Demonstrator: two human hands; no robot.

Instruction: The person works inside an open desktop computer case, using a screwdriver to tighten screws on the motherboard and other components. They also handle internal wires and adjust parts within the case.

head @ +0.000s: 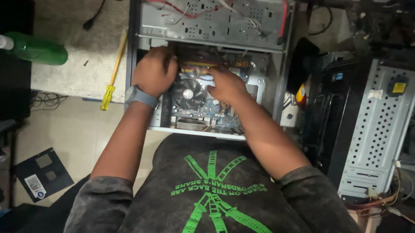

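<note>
The computer case lies open on its side on the bench, long axis running away from me, so I can reach straight down. My left hand and right hand press inside above the cooler fan (finger spread hidden, can't tell).

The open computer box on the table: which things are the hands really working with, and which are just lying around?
In use:
open computer case
left hand and right hand, both reaching inside
round cooling fan, between the hands

Lying about:
yellow screwdriver
green bottle
second computer case
black square device on the floor
</note>
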